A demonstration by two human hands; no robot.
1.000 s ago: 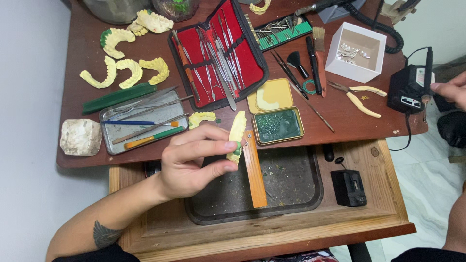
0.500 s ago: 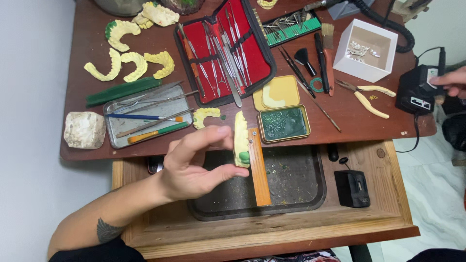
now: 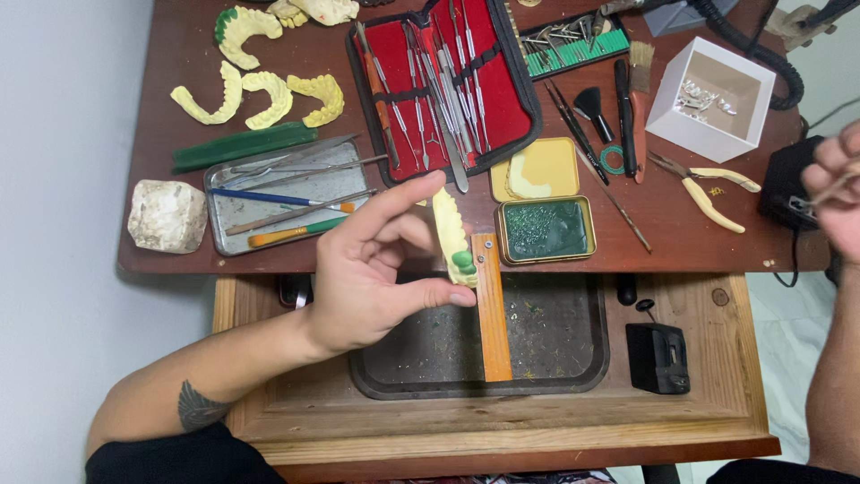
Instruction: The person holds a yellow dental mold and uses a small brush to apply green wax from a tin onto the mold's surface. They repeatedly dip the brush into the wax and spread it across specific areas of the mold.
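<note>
Yellow plaster cast, green wax at its near end, sits pinched between the left hand's thumb and forefinger, long axis running away from the person, above the wooden strip and dark tray. Right hand grips a thin tool beside the black box.

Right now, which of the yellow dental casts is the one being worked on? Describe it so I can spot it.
Start at the red instrument case on the brown table. Just below it, the left hand pinches a pale yellow dental cast on edge over the tray. Only this cast is held up, and it has green wax at its lower end.
</note>
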